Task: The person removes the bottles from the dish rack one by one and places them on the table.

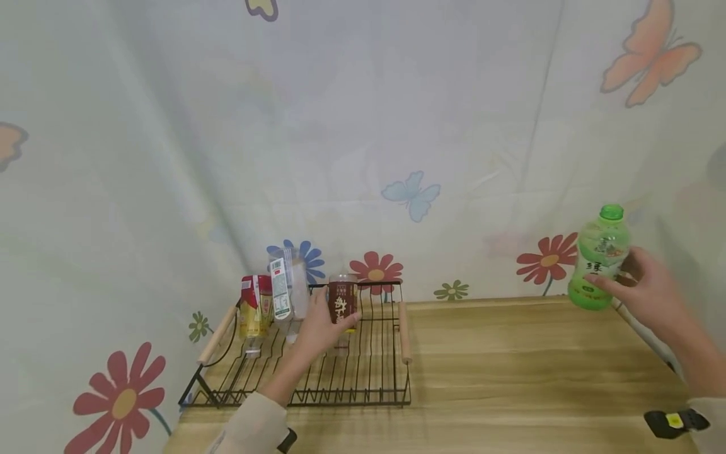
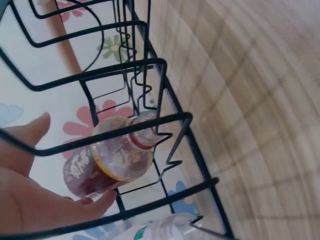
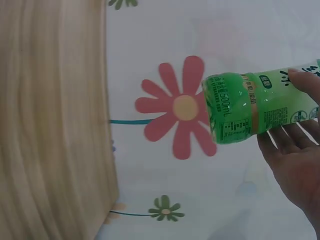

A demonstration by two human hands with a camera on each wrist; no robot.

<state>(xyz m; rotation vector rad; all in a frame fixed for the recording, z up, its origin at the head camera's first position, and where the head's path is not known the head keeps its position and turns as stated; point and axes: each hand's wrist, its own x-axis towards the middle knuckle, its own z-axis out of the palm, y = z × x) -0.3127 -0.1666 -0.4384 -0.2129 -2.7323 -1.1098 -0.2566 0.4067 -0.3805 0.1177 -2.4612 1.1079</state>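
Note:
A small bottle with a dark brown label (image 1: 343, 301) stands upside down in the black wire rack (image 1: 353, 396), its clear neck (image 2: 145, 132) pointing down among the wires. My left hand (image 1: 319, 325) is around its sides, thumb and fingers spread. In the left wrist view one digit stands apart from the bottle, while another fingertip lies right at its side. On the far right my right hand (image 1: 652, 293) grips a green drink bottle (image 1: 598, 268) upright, above the table's edge. Its printed lower part (image 3: 237, 105) shows in the right wrist view.
Left of the brown-labelled bottle, a clear bottle with a white label (image 1: 282, 290) and a red and yellow one (image 1: 255, 309) also stand inverted in the rack. Wooden handles (image 1: 404, 333) flank it. A wooden tabletop (image 1: 510, 372) lies beneath, with a flower-patterned curtain (image 1: 465, 157) behind.

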